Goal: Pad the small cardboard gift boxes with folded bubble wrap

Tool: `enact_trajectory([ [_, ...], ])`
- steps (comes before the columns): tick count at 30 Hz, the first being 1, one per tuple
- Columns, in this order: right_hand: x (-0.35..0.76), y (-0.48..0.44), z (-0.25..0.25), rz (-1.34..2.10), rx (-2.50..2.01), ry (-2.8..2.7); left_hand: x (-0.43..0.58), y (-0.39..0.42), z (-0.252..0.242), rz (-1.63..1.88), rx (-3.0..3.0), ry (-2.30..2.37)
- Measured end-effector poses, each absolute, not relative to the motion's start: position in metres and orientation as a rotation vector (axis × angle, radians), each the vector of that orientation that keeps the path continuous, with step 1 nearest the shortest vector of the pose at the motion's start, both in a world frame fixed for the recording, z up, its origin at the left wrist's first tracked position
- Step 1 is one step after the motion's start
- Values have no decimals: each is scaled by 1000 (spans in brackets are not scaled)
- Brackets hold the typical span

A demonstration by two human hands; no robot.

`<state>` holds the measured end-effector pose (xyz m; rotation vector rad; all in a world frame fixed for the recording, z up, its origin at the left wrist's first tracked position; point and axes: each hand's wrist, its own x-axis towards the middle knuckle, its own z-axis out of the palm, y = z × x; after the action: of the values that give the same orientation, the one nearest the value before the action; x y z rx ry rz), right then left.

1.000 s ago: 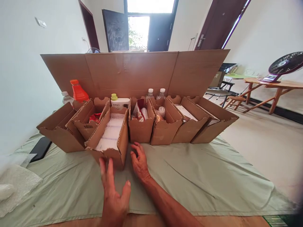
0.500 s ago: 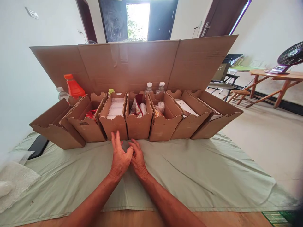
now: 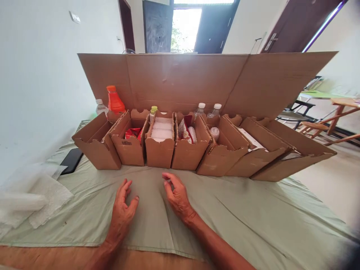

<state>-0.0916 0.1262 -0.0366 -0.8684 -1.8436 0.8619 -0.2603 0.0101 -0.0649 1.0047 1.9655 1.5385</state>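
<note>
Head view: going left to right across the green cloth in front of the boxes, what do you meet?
White paper → black phone → left hand → right hand, both hands holding nothing.

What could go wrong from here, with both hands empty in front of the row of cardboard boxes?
The green cloth lies wrinkled under the boxes; the left hand or right hand dragging on it could shift the row. Pushing the box of white pads back might tip the yellow-capped bottle behind it.
</note>
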Motion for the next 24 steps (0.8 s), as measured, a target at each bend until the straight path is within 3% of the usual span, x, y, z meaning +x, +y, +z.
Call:
enact_trajectory([
  [5,-152,131,51,732,-726,-2143,-261,11,-60,1730,910,1845],
  [9,-206,153,106,495,-1005,-2375,-269,9,-55,1877,821,1799],
  [17,-218,144,109,448,-1088,-2425,-282,11,-41,2162,432,1599],
  [24,-123,69,99,611,-840,-2395,-307,20,-40,2455,177,1531],
])
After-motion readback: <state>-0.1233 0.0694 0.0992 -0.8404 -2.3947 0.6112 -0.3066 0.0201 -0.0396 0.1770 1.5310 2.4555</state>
